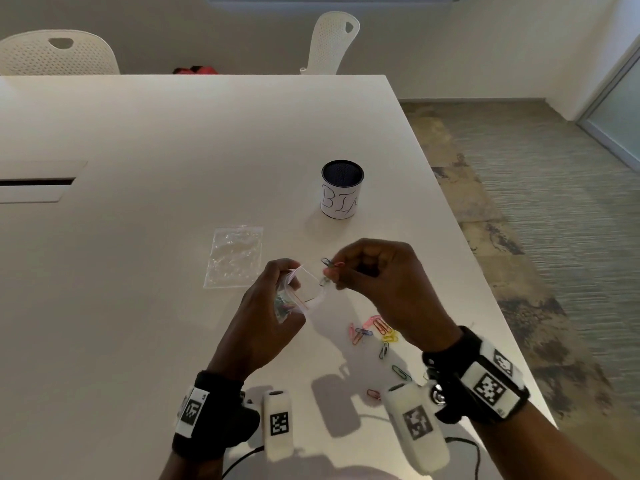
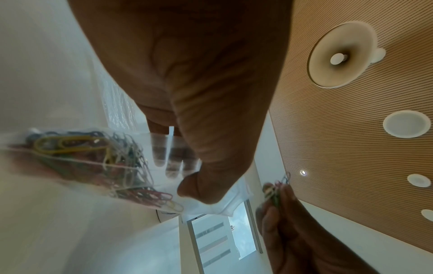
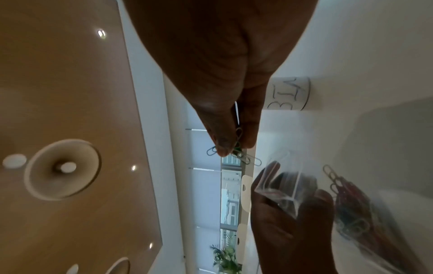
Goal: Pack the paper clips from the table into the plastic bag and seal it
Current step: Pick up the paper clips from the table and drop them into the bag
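Packing looks well underway: our left hand (image 1: 266,306) grips the part-filled plastic bag (image 2: 131,166) open, our right hand (image 1: 377,278) pinches several paper clips (image 3: 241,153) beside its mouth, loose clips (image 1: 375,336) remain on the table (image 1: 173,150), and sealing is not yet done.

A dark mesh cup (image 1: 342,188) with a handwritten paper label stood on the white table (image 1: 173,133). Two white perforated chairs (image 1: 59,51) stood beyond its far edge.

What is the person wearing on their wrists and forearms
Both arms are bare, no sleeves. The left hand and right hand each have a black wrist strap carrying white padded blocks printed with black square code markers; a black cable trails beneath.
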`<state>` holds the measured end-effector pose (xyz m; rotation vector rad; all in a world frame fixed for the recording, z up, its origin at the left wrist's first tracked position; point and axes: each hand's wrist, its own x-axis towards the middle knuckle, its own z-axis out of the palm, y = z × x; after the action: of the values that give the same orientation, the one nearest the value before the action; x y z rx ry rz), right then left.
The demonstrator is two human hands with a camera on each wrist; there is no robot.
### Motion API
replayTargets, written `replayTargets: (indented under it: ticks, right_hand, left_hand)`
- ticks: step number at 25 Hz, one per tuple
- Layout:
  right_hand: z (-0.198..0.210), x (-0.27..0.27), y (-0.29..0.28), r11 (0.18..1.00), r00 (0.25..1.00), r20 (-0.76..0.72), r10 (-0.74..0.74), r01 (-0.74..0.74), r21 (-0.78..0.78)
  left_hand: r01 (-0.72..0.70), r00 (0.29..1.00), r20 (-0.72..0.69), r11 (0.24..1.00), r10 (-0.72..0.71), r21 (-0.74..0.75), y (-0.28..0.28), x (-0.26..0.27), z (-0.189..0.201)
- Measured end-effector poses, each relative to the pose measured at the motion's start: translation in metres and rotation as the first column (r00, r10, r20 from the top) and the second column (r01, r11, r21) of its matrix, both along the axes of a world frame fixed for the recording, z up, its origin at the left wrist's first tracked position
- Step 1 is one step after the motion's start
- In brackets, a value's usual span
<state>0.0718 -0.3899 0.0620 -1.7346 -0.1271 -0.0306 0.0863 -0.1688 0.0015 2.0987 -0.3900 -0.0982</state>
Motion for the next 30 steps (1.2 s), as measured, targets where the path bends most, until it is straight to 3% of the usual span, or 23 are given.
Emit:
replayTargets:
  ticks: [4, 7, 10, 14, 17, 19, 25, 30]
  right_hand:
    - [-0.008, 0.01, 0.024, 0.964, 0.984, 0.176, 0.041, 0.007, -0.267]
    - [-0.01, 0.008, 0.028, 0.916, 0.975, 0.195, 0.102, -0.016, -0.401]
    - [-0.005, 0.006, 0.027, 0.884, 0.97, 0.218, 0.11, 0.005, -0.468]
    - [0.004, 0.0, 0.01, 0.898, 0.967, 0.252, 0.036, 0.08, -0.434]
    - [0.004, -0.017, -0.023, 0.885, 0.987, 0.148, -0.07, 0.13, -0.447]
    - [-0.004, -0.034, -0.051, 0.829, 0.992, 0.031, -0.121, 0.119, -0.546]
    - [-0.047, -0.107, -0.095, 0.6, 0.901, -0.346, -0.26, -0.13, -0.789]
    - [-0.052, -0.128, -0.058, 0.658, 0.866, -0.446, -0.227, -0.201, -0.726]
  left_hand:
    - [-0.009, 1.0, -0.002, 1.0, 0.009, -0.003, -0.001, -0.001, 0.0]
    - [-0.015, 1.0, 0.001, 1.0, 0.015, 0.015, -0.001, -0.003, 0.001]
    - [-0.002, 1.0, -0.006, 1.0, 0.002, 0.003, -0.002, -0.003, 0.001]
    - [-0.008, 1.0, 0.013, 1.0, 0.008, 0.008, 0.0, -0.004, 0.001]
    - [-0.013, 1.0, 0.006, 1.0, 0.013, 0.011, 0.002, -0.005, 0.001]
    - [-0.016, 1.0, 0.015, 1.0, 0.016, 0.017, 0.003, -0.004, 0.0]
    - [-0.02, 1.0, 0.019, 0.999, 0.019, 0.028, 0.001, -0.007, 0.001]
    - [-0.006, 1.0, 0.019, 0.999, 0.006, 0.031, 0.0, -0.009, 0.0]
